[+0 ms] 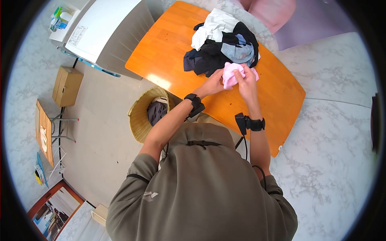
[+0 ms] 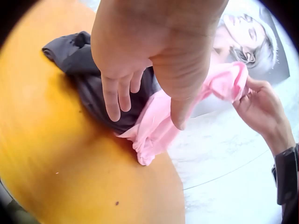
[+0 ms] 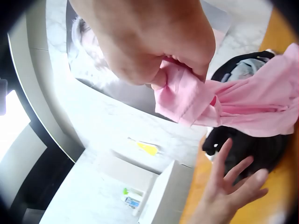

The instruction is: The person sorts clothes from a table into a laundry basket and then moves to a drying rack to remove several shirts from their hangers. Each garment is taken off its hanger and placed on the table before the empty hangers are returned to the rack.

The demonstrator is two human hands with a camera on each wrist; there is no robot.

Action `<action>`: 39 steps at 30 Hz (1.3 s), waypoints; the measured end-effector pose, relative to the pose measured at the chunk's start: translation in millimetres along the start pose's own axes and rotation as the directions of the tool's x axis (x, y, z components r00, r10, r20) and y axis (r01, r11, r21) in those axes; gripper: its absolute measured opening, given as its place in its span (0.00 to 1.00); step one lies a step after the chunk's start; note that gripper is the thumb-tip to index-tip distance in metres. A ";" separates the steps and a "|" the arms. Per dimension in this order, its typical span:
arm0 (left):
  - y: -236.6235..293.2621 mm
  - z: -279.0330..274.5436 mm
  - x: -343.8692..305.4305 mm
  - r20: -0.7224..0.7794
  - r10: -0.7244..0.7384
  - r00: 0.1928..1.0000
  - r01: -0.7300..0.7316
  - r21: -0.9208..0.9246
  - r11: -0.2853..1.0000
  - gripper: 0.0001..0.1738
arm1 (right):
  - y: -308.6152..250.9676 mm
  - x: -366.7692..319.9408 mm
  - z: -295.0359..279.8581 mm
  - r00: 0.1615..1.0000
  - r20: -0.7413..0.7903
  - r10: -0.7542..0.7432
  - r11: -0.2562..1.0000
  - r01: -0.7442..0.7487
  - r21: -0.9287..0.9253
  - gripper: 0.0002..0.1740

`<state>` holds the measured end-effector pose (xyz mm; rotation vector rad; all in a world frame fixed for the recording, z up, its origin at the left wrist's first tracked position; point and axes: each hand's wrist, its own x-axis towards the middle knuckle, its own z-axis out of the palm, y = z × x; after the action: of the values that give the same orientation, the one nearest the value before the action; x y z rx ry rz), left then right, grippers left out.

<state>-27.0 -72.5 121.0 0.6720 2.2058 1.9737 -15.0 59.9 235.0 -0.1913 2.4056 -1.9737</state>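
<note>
A pink cloth garment hangs bunched over the near side of the wooden table. My right hand pinches one gathered end of it between thumb and fingers, and the rest trails off in folds. Beside the cloth is my left hand; the right wrist view shows its fingers spread, apart from the fabric. In the left wrist view the left thumb overlaps the pink cloth while the other visible fingers point down, straight. Just beyond both hands lies a heap of clothes: a white garment, black ones and a blue-grey piece.
The orange-brown table stands right before me. By its left edge on the floor is a woven basket with dark clothing inside. A white appliance stands at the back left, and a cardboard box sits farther left.
</note>
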 end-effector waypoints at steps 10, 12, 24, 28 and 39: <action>36.1 -26.3 26.2 -0.037 0.295 0.955 -0.287 0.147 0.947 0.17 | -22.7 -23.2 -1.4 0.990 0.008 -0.143 0.950 0.135 0.281 0.12; 94.6 -42.1 24.6 -0.091 0.275 0.957 -0.270 0.065 0.961 0.17 | -6.6 -23.8 -12.7 0.994 -0.040 -0.102 0.931 0.109 0.349 0.15; 155.4 -166.6 -96.1 -0.207 -0.181 0.961 0.225 0.212 0.951 0.34 | 153.0 -53.3 7.6 0.960 0.095 0.263 0.949 -0.240 -0.205 0.20; 189.4 -182.7 -159.9 -0.432 -0.328 0.840 0.463 0.257 0.848 0.30 | 182.5 -60.6 16.2 0.955 0.107 0.278 0.941 -0.248 -0.232 0.19; 116.4 -209.2 -293.3 -0.783 -0.462 0.417 0.814 0.095 0.574 0.09 | 154.3 5.0 34.5 0.990 -0.099 0.101 0.869 -0.136 -0.476 0.35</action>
<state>189.1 -372.3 203.4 -1.0654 2.6984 1.3084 -28.9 55.1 77.5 0.0235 2.8349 -1.3173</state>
